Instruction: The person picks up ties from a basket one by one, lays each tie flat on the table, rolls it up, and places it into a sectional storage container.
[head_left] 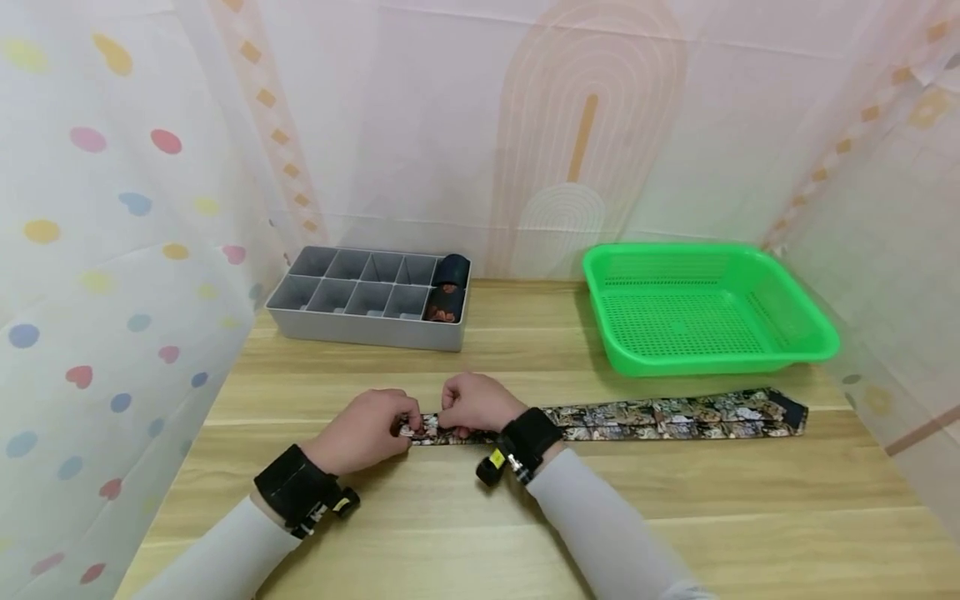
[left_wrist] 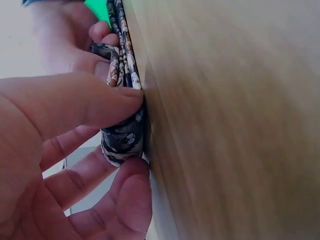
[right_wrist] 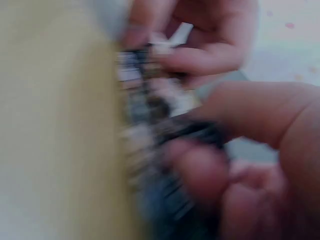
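Observation:
A patterned necktie [head_left: 645,418] lies lengthwise across the table, its wide dark-lined tip at the right. My left hand [head_left: 367,429] holds the tie's left end, where the fabric bends round in a fold or roll. In the left wrist view, thumb and fingers close round this bent end of the necktie [left_wrist: 122,142], and layers stack behind it. Just to the right, my right hand [head_left: 480,404] pinches a dark part of the tie between thumb and fingers. The right wrist view is blurred, with the necktie [right_wrist: 137,115] running between both hands.
Behind the left hand stands a grey divided box [head_left: 367,329]; rolled dark fabric [head_left: 446,303] fills its right-hand compartments. A green plastic basket [head_left: 720,364] sits at the back right. Patterned curtains [head_left: 420,125] hang round the wooden table [head_left: 420,533].

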